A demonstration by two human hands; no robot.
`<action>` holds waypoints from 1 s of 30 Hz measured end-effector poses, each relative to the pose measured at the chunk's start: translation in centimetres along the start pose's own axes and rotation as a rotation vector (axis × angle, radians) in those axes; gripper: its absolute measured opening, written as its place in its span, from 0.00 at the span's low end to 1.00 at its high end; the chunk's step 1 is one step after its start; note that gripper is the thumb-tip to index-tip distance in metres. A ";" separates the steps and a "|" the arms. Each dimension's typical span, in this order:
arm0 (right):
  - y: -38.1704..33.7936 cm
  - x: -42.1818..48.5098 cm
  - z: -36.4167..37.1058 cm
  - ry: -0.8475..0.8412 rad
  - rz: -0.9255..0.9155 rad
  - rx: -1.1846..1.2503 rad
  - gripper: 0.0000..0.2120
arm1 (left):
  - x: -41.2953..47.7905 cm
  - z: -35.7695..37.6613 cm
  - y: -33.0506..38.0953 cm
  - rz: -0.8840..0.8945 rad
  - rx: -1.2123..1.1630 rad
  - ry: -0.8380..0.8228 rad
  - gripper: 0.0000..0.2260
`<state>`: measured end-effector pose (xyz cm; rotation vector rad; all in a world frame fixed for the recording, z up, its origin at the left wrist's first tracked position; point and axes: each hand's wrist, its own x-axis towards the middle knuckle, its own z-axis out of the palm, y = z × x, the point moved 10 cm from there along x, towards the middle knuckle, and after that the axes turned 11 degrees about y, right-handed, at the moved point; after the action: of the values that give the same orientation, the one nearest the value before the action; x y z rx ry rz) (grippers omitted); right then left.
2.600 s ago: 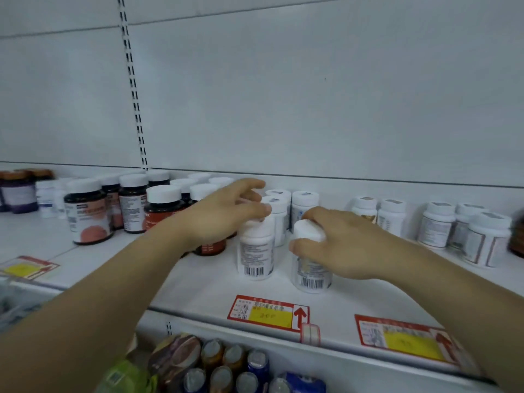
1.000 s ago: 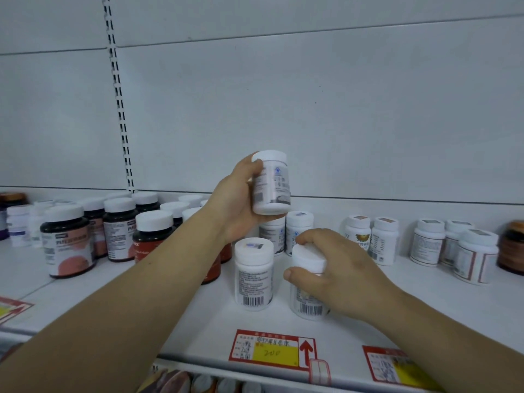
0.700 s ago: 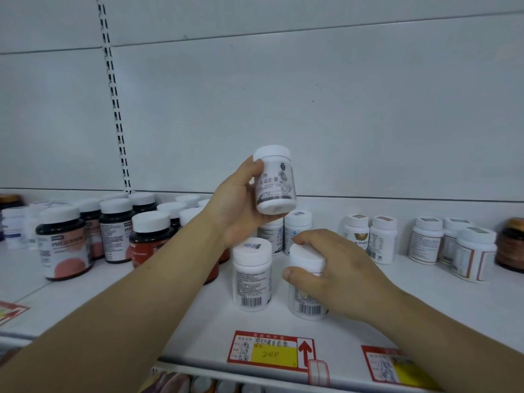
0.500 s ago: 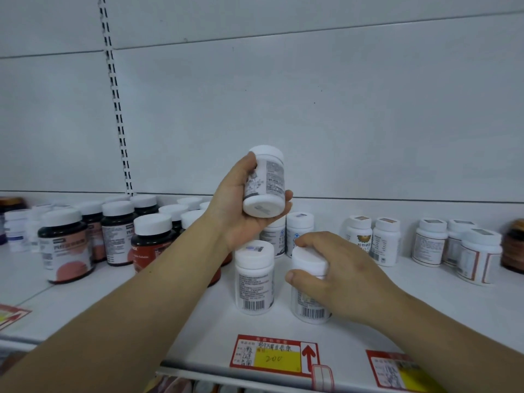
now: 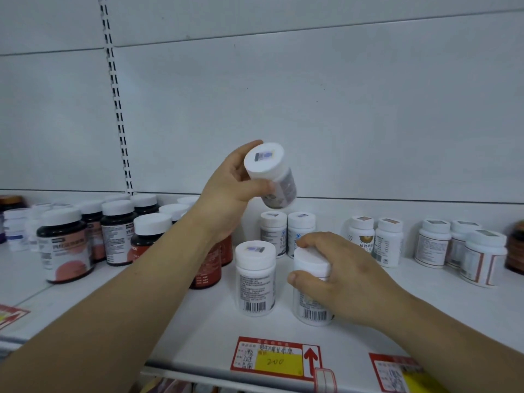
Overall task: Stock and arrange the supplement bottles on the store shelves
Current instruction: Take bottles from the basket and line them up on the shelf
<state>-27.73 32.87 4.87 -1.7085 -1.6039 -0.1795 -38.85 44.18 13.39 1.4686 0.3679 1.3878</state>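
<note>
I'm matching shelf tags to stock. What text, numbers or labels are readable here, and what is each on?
"200": handwritten on the yellow field of the middle price tag at the edge of the shelf.
Characters on that tag: blurred, unreadable.
Right price tag: unreadable.
Labels on the lifted bottle in the left hand, the front bottle gripped by the right hand, and the dark bottles: too blurred to read.

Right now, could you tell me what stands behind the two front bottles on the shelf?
Two more white bottles stand side by side near the back wall. The right hand, gripping one front bottle, covers the lower part of the right one.
</note>
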 end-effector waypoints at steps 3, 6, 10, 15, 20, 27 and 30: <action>0.1 0.0 0.2 -0.014 0.012 0.001 0.25 | -0.6 0.3 1.7 0.215 0.229 -0.048 0.31; 0.2 0.0 0.1 -0.012 0.015 0.009 0.24 | -1.1 0.9 2.3 0.261 0.270 -0.079 0.30; 0.0 -0.1 0.0 -0.006 0.003 -0.004 0.24 | -0.5 0.1 1.3 0.071 0.243 0.046 0.25; 0.0 0.0 0.0 -0.012 0.008 -0.004 0.24 | -0.3 0.7 -1.8 -0.180 0.486 -0.063 0.21; 0.0 -0.1 0.0 -0.013 0.011 -0.004 0.23 | -0.8 2.0 -4.6 -0.223 0.895 -0.300 0.24; -0.2 -0.1 -0.2 -0.006 -0.011 -0.014 0.21 | -1.6 1.9 -6.9 -0.203 1.185 -0.445 0.25; -0.1 -0.1 -0.1 -0.012 -0.002 -0.008 0.22 | -2.0 1.6 -7.7 -0.261 1.149 -0.451 0.23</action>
<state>-27.80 32.75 4.96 -1.7171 -1.6155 -0.1768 -34.88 45.10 6.44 2.4572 1.1228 0.5408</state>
